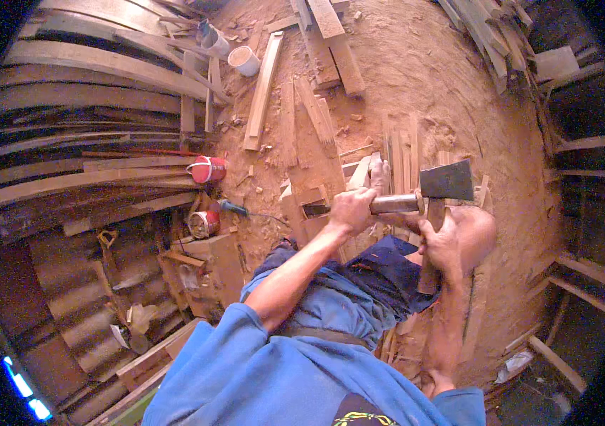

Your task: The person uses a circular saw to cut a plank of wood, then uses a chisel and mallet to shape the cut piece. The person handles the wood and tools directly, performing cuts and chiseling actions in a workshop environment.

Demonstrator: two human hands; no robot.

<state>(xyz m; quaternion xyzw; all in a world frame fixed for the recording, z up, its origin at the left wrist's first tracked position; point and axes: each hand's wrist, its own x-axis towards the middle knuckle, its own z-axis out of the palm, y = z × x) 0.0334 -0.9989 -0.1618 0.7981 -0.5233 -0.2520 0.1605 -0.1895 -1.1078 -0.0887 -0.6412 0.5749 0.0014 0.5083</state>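
Note:
My left hand is closed around a bar-like tool. Its thick metal cylinder sticks out to the right, and a dark end shows on the left. My right hand grips the wooden handle of a hatchet, whose wide dark blade is uppermost. In this view the cylinder's right end meets the hatchet just below its head; whether they touch, I cannot tell. Both tools are over my bent bare leg, and beyond my left hand is a bare foot.
Long boards and offcuts lie on the sawdust-covered ground ahead. Timber is stacked at the left. A white bucket, a red bucket, a red tin and a corded power tool stand or lie on the left side.

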